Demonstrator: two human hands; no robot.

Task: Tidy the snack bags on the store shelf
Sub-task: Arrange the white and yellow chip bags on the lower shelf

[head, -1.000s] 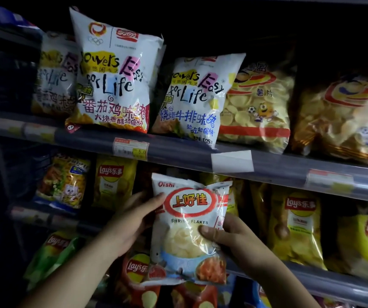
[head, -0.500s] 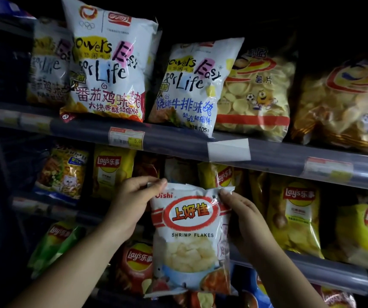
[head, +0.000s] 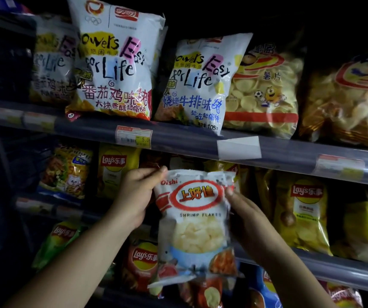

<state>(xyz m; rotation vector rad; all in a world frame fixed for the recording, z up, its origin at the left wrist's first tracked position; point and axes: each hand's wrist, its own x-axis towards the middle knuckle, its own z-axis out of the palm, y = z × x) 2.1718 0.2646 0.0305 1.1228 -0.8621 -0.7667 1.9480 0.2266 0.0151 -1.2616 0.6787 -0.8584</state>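
white plastic oishi shrimp flakes bag [head: 195, 227] pinched at top corners between left hand [head: 134, 194] and right hand [head: 248, 218], upright before middle shelf; not yet seated; placement remains.

The light is dim, and the recesses behind the goods fall into black. A grey shelf rail [head: 178, 138] slants across, carrying a price label [head: 133, 136] and a blank white tag [head: 239, 147]. A lower rail [head: 334, 271] runs beneath it.
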